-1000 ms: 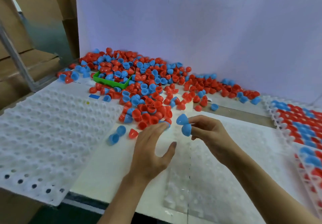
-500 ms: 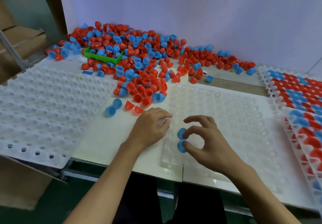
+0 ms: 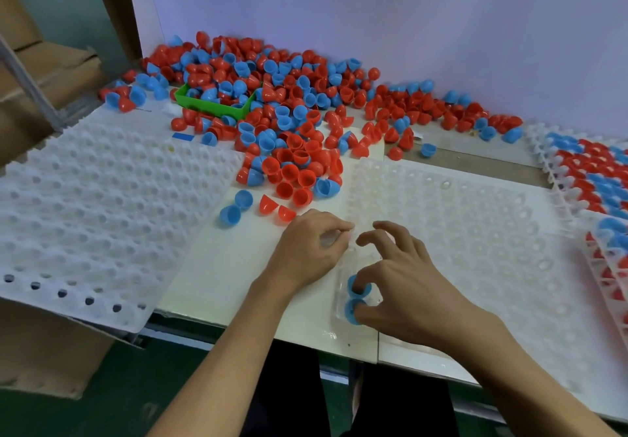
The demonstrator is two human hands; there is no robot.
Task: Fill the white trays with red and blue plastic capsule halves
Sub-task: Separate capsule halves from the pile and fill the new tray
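A white worktable (image 3: 217, 277) stands against a pale wall. A loose heap of red and blue capsule halves (image 3: 289, 124) lies at its back, taken here as the landmark. A green bin (image 3: 217, 105) sits within the heap's left part. Left of and nearer than the heap lies an empty white dimpled tray (image 3: 88, 205). Right of and nearer than the heap lies a clear dimpled tray (image 3: 475, 232). Far right of the heap, filled trays (image 3: 591, 171) overlap.

Glossy plastic capsule halves (image 3: 292, 175); matt dimpled white tray (image 3: 475, 232).
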